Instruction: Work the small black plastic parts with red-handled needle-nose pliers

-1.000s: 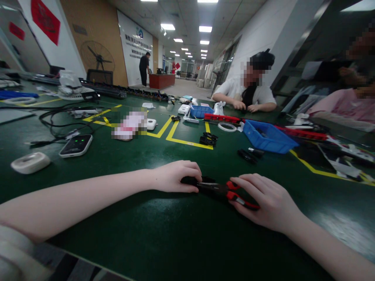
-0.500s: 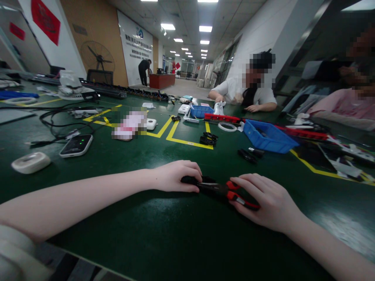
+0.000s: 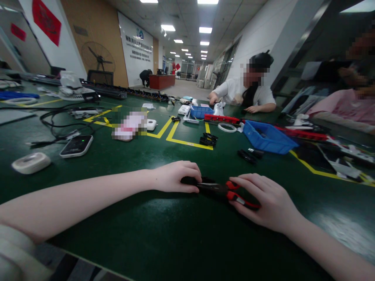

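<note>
Low over the green table [image 3: 164,238], my right hand [image 3: 263,199] is closed round the red and black handles of a pair of pliers [image 3: 215,188]. The pliers' jaws point left, toward my left hand [image 3: 178,176]. Its fingers are closed on a small black part [image 3: 189,180], mostly hidden by the fingers, so its exact kind does not show. The jaw tips reach the black part at the fingertips; whether they grip it I cannot make out. Farther off lie several similar dark pieces [image 3: 247,156] and another black cluster [image 3: 208,139].
A blue bin [image 3: 268,136] stands beyond my right hand, with a smaller blue bin [image 3: 202,112] farther back. At left are a phone-like device [image 3: 76,146], a white oval object [image 3: 31,162] and black cables [image 3: 52,121]. People [image 3: 238,91] sit across the table.
My hands and the pliers hold nearly the same position. In the background, a person by the red desk has bent lower.
</note>
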`<state>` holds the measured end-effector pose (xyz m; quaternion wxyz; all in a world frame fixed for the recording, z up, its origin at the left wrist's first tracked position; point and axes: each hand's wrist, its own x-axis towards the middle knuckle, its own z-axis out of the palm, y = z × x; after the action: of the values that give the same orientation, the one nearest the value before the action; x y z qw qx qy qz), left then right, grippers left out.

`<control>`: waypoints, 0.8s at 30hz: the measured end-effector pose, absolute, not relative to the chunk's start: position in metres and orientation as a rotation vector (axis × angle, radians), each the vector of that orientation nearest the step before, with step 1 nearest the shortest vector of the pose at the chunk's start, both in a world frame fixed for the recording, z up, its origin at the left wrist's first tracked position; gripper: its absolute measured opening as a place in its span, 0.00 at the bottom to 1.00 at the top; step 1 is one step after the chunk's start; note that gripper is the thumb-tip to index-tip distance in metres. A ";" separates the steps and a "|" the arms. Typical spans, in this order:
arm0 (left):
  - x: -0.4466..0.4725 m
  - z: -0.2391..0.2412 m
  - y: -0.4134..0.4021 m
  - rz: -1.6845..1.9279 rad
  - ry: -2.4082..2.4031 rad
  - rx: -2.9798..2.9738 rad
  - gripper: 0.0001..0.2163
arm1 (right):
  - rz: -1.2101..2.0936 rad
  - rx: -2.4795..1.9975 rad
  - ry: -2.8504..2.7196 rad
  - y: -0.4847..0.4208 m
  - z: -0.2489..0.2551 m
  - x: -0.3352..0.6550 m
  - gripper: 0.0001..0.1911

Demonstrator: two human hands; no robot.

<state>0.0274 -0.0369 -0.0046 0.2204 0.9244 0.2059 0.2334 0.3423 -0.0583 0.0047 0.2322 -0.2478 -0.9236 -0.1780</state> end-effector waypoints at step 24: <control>0.027 -0.006 -0.035 0.641 0.577 2.545 0.07 | -0.372 -0.723 -2.520 -0.060 0.004 0.340 0.19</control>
<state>0.0269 -0.0355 -0.0055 0.2252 0.9227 0.2093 0.2326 0.3404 -0.0601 0.0039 0.2443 -0.2647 -0.9229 -0.1362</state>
